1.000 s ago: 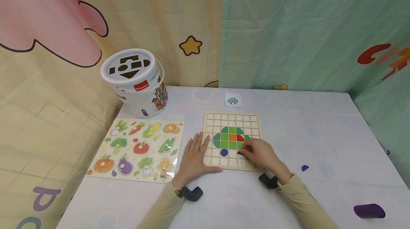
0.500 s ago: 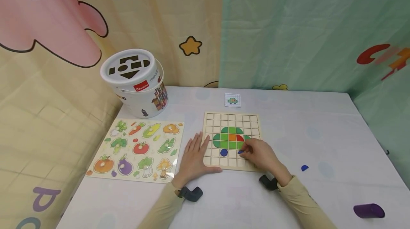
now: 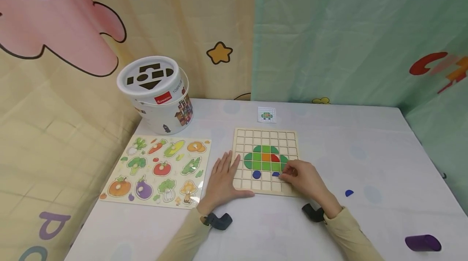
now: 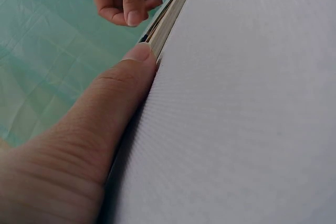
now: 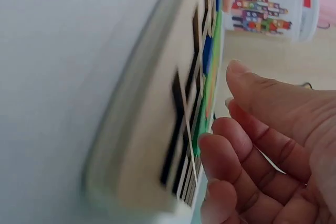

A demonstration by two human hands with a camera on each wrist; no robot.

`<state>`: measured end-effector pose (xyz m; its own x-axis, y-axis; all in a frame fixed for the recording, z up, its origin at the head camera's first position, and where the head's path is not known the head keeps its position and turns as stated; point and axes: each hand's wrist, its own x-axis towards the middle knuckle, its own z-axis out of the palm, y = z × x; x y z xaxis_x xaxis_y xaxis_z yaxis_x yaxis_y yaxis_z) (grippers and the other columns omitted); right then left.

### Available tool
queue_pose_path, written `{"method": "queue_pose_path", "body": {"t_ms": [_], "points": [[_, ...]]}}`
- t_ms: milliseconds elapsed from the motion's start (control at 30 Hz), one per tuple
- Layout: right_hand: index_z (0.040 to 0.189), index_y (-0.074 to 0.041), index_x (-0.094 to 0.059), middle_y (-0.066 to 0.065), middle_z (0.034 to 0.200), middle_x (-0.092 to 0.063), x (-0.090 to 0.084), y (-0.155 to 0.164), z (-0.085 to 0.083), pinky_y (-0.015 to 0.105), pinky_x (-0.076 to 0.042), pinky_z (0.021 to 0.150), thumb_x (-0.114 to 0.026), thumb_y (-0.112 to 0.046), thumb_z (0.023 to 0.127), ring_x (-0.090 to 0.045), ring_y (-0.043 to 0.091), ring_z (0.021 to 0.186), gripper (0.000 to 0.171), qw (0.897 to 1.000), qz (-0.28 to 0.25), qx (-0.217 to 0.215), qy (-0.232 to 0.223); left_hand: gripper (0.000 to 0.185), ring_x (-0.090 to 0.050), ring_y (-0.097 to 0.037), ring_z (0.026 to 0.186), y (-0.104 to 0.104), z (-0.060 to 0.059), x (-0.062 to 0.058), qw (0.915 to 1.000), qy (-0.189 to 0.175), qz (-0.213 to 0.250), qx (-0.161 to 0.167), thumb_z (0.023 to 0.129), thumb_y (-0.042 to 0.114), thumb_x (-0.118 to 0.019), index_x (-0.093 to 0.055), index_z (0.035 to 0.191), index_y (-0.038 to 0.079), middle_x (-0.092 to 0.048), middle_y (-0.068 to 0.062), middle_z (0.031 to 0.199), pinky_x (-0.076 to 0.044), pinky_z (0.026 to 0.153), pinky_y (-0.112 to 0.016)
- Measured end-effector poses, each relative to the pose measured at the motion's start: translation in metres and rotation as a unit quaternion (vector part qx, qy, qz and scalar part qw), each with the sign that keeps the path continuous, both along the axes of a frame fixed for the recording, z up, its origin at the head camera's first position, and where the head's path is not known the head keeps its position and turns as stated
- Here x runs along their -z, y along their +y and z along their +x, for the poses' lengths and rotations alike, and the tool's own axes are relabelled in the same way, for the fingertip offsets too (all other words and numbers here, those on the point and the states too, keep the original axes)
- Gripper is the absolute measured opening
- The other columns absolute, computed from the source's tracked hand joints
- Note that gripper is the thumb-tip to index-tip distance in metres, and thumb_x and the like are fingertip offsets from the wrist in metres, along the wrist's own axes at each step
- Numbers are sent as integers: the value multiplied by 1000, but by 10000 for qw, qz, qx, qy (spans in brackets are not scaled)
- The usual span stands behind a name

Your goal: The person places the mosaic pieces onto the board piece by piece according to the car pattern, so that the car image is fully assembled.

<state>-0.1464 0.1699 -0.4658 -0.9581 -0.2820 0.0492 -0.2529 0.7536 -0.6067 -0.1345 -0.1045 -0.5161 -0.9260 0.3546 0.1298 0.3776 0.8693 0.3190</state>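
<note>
A wooden grid board [image 3: 240, 184] lies on the table with green, orange and red pieces set in its cells. Below them sit a blue round shape [image 3: 256, 175] and a blue half-circle piece [image 3: 276, 174]. My left hand [image 3: 221, 180] lies spread along the board's left side, its thumb [image 4: 118, 80] against the front edge. Beside the half-circle, my right hand [image 3: 303, 175] hovers over the board's right part. In the right wrist view its thumb [image 5: 262, 90] and bent fingers are apart, holding nothing. A loose blue half-circle piece [image 3: 349, 193] lies right of the board.
Behind the board is a small pattern card [image 3: 267, 115]. A vegetable puzzle board [image 3: 153, 171] lies to the left, with a white lidded bucket [image 3: 164, 115] behind it. A purple cylinder-like block [image 3: 423, 243] lies at the front right.
My right hand has let go of the blue half-circle and drawn slightly right, so more of the piece shows in its cell. My left hand has stayed put.
</note>
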Motion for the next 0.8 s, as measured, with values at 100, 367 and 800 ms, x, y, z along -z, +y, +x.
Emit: {"method": "queue_pose_path", "body": {"t_ms": [100,367,800], "points": [[78,-13,-65,-8,67,-54,-6,15,8,25,-41,51,-77,-19,81,-47,12,61,13,9998,11,201,71,121,-2,-28,143,1,0,0,10000,56,19,29,64,85,-56,-19,152,11,-9,-13,157,-1,115,-41],[82,-11,-68,-7,70,-56,-12,70,28,27,-40,51,-75,-22,82,-48,11,60,13,9968,490,553,309,120,-6,-30,143,0,1,-1,9998,189,61,60,64,83,-57,-22,152,9,-12,-15,156,-4,115,-43],[99,5,-60,8,80,-54,-10,133,48,39,-43,60,-72,-35,84,-49,23,70,45,9870,1105,1032,-538,121,-1,-27,143,1,0,-1,10000,-15,-20,24,64,84,-56,-17,153,12,-8,-13,157,2,114,-39]]}}
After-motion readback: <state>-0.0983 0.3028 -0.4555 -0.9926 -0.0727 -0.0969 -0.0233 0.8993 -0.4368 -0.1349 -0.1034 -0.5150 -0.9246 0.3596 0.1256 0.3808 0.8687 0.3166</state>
